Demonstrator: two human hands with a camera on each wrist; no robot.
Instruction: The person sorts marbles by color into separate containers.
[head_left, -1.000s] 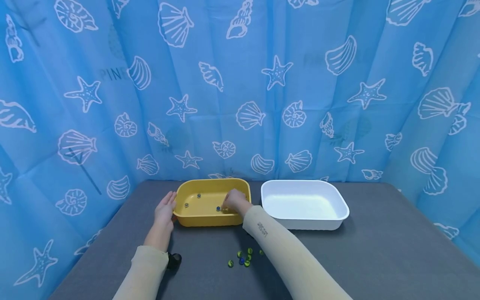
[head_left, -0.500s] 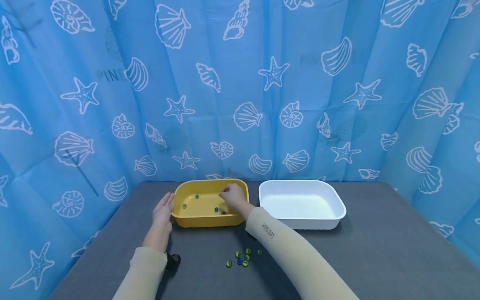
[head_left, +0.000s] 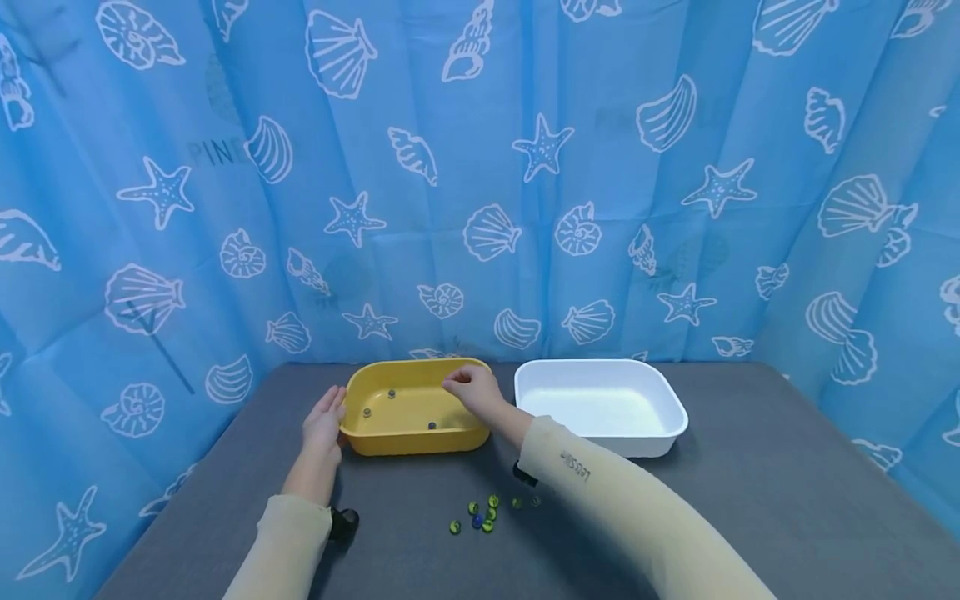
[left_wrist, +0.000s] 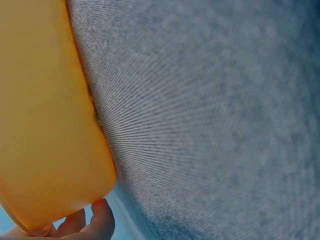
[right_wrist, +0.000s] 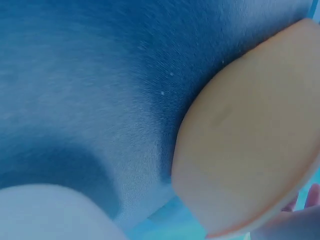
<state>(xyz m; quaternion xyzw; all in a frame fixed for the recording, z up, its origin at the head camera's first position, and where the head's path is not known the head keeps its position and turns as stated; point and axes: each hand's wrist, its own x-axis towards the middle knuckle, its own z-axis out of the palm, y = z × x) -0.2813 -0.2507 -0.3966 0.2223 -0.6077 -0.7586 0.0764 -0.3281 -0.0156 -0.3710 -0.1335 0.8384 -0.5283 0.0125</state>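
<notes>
My left hand point(head_left: 321, 423) rests against the left end of the yellow tray point(head_left: 420, 443), its fingers fairly straight. In the left wrist view, fingertips point(left_wrist: 102, 215) touch the tray's end wall. Over the right part of that tray hovers my right hand point(head_left: 480, 392), its fingers loosely bent and no object visible in them. Inside the tray lie a dark blue marble point(head_left: 432, 425) near the front wall and two greyish marbles, one at the left point(head_left: 367, 412) and one farther back point(head_left: 392, 393).
Right of the yellow tray stands a white tray point(head_left: 600, 446). Several yellow-green marbles point(head_left: 491, 514) and a blue marble point(head_left: 477, 521) lie on the grey table point(head_left: 405, 542) in front. A shell-patterned blue curtain point(head_left: 480, 183) hangs behind.
My right hand has risen from near the yellow tray's floor and shifted rightward. The blue marble in the tray has moved slightly toward the front; another beside it is no longer visible. My left hand stays put.
</notes>
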